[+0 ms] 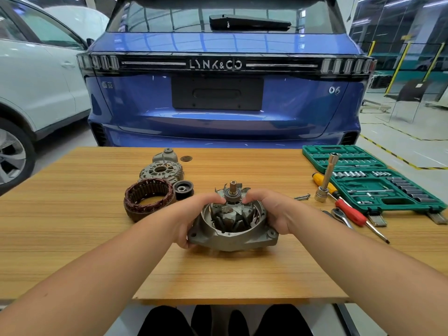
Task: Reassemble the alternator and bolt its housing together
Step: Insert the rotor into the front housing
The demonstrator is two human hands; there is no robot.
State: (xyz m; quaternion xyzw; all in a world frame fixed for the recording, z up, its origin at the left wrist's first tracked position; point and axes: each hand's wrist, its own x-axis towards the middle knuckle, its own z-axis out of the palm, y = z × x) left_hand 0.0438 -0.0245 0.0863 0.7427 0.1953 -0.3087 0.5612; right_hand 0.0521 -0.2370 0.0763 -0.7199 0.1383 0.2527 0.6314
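While both hands close around it, the alternator's front housing [232,235] sits near the middle of a wood-grain tabletop [72,229], tilted toward the camera with the claw-pole rotor [234,215] seated inside and its shaft and bearing standing up out of the bowl. The left hand [194,215] wraps the housing's left flank, thumb curled over the rim against the rotor, fingers under the mounting ear; the right hand [271,212] mirrors it on the right side, so each grip is closed on the housing. To the left, apart from the hands, the copper-wound stator [149,198] lies flat, with the grooved pulley [183,189] just beside it and the rear housing [161,169] behind them toward the far edge. On the right a few bolts [302,196] lie near a long socket on an extension [326,177] standing upright, a yellow-handled screwdriver [323,181], a red-handled screwdriver [351,212] and a ratchet [340,214]. A green socket set case [373,180] lies open at the right edge. Beyond the tabletop stands the tail of a blue Lynk & Co car [223,98], a white car [36,81] to its left, and a pale workshop floor [407,141] marked with yellow-and-black lines on the right.
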